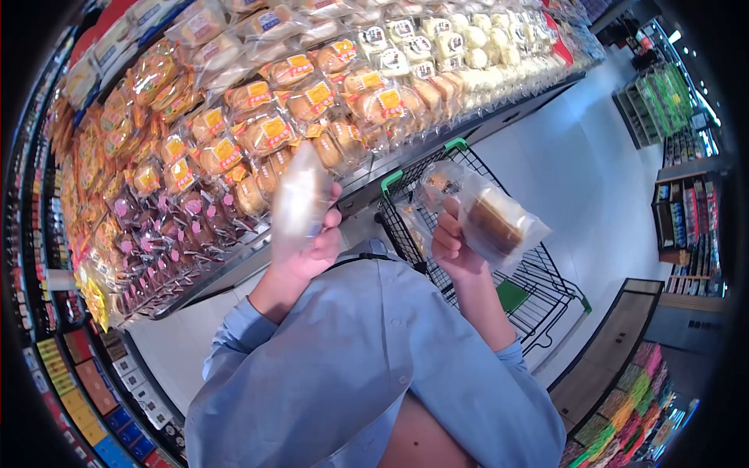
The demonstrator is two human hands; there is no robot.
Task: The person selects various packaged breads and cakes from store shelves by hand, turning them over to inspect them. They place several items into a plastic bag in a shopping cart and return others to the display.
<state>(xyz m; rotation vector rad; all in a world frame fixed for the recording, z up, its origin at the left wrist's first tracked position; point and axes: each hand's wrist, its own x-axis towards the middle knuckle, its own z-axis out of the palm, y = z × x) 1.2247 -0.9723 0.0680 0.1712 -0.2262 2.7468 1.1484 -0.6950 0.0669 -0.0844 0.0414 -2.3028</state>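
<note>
My left hand (316, 243) grips a pale, clear-wrapped bread package (300, 195), blurred and tilted upright, in front of the bread display. In my right hand (460, 246) is a clear bag with a brown and white bread or cake slice (496, 222), held above the shopping cart (538, 288). Another clear package (441, 181) with something brown inside shows just behind the right hand; whether the fingers hold it too, I cannot tell. The cart is black wire with green corners.
A sloped display (273, 132) of wrapped breads and buns stretches across the front and left. Green crates (655, 101) stand at the far right. Colourful packets (632, 398) fill a bin at lower right, and boxed goods (82, 390) line shelves at lower left.
</note>
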